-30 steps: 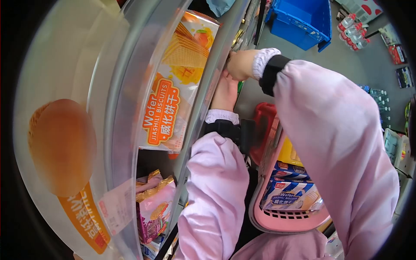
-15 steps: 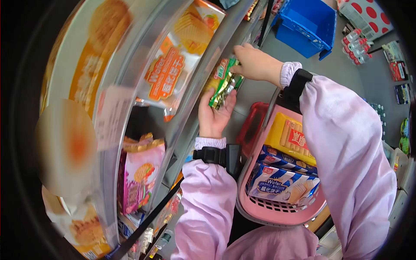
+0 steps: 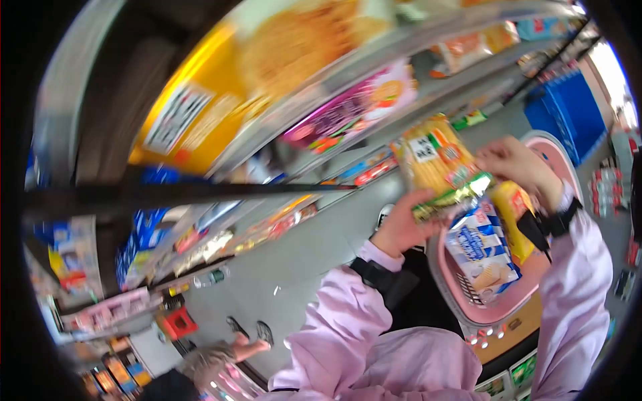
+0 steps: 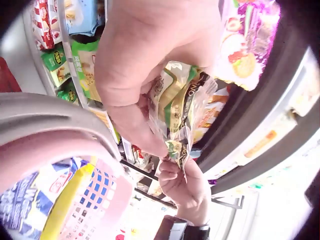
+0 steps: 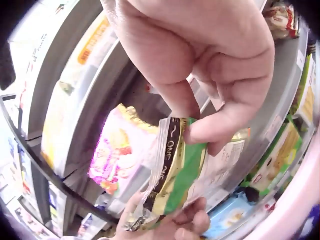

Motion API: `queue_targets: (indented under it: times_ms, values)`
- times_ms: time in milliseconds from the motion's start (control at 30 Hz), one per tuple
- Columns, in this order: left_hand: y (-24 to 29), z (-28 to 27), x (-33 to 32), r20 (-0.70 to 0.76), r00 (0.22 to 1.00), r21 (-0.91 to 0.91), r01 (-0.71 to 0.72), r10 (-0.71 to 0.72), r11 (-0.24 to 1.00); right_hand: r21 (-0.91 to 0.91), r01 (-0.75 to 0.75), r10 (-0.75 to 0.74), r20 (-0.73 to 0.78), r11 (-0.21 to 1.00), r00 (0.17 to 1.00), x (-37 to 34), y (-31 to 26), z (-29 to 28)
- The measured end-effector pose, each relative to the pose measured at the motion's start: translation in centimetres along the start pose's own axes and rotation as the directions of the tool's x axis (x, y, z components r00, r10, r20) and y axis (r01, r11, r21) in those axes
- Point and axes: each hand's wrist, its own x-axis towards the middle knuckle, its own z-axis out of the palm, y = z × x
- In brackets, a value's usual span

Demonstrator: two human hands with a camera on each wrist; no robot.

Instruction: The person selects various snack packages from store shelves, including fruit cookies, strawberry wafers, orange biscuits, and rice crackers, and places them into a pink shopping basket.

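A clear-wrapped snack packet with golden contents and a shiny green-and-gold edge is held up between my two hands in the head view. My left hand grips its near left end. The right hand pinches the opposite end between thumb and fingers, which shows well in the right wrist view, where the packet's green stripe faces the camera. Just below, the pink basket contains blue-and-white wafer packets and a yellow packet.
Shelves run along the left, holding a large yellow biscuit pack and a purple packet. A dark shelf bar crosses the view. The blue crate stands on the floor at upper right. Another person's legs show at lower left.
The packet came off the lower shelf area and moved toward me, over the basket's edge, with both hands on it. The head view has swung left along the shelves.
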Motion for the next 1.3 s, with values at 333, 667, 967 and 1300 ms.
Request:
queue_targets:
  times_ms: [333, 667, 967, 1300]
  values:
    - [-1.7, -2.1, -18.8, -0.186, 0.939, 0.185, -0.254, 0.288, 0.949, 0.085, 0.003, 0.006, -0.107, 0.996, 0.994, -9.7, -4.3, 17.7]
    - [4.0, -16.4, -34.5, -0.359, 0.742, 0.491, -0.365, 0.566, 0.791, 0.211, 0.207, -0.23, 0.088, 0.955, 0.969, -0.4, -2.6, 38.6]
    - [19.0, -26.8, -33.7, -0.067, 0.44, 0.997, 0.067, 0.896, 0.042, -0.003, 0.474, -0.464, -0.216, 0.88, 0.859, 17.2, -6.5, 48.9]
    - [25.7, -32.3, -30.4, 0.466, 0.543, 0.597, 0.391, 0.699, -0.701, -0.593, 0.288, -0.455, -0.151, 0.752, 0.877, 23.5, -11.4, 50.7]
